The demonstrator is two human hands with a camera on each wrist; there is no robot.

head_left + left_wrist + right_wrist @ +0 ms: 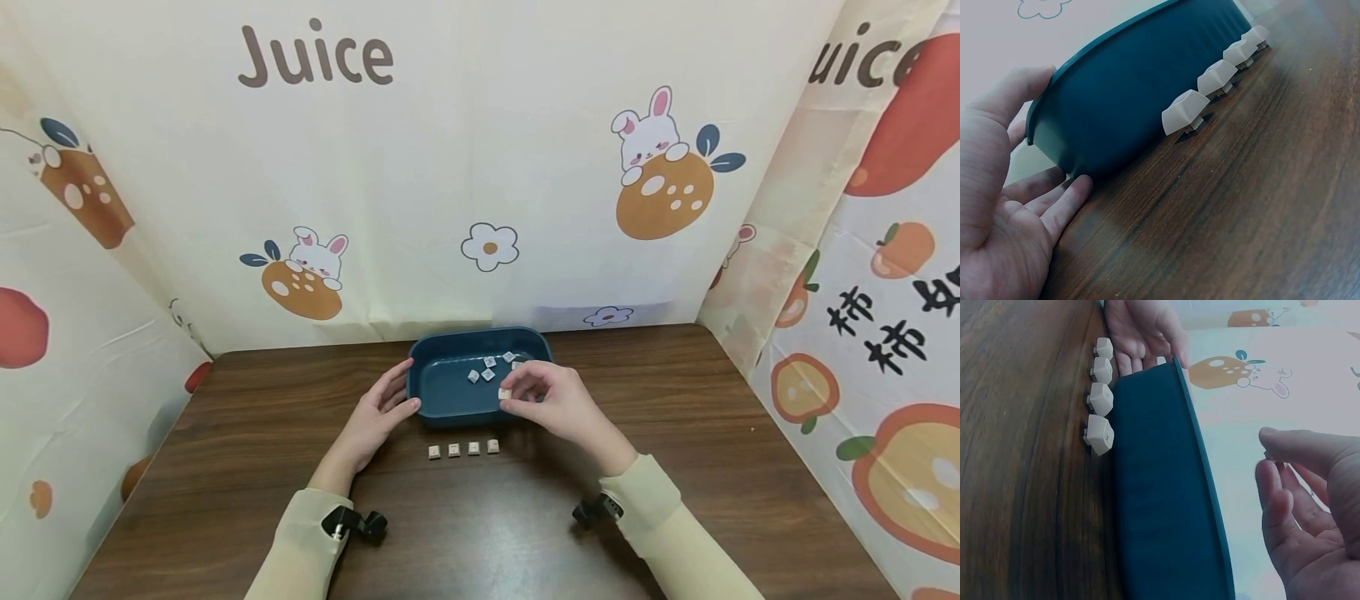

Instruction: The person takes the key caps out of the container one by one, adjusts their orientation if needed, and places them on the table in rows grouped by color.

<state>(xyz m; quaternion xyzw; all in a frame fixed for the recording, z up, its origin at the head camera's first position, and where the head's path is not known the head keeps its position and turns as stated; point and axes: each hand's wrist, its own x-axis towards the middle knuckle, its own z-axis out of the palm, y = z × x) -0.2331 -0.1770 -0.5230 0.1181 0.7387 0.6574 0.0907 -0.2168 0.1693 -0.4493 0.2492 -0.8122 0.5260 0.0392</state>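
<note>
A dark blue plastic tray (459, 414) stands on the table. At its left end my left hand (378, 417) holds it, thumb by the rim and other fingers low on the outside wall, as the left wrist view shows. My right hand (551, 404) is over the tray's right front corner, pinching a cream keycap (505, 393) between thumb and fingertips. In the right wrist view the fingers mostly hide this keycap. Several pale keycaps (488, 375) lie scattered inside the tray. In front of it, several cream keycaps (453, 451) stand in a row.
The brown wood-grain table (637, 367) extends to both sides and toward me. A printed cloth (420, 167) hangs right behind the tray and along the sides. Each wrist wears a black strap with a small camera (372, 527).
</note>
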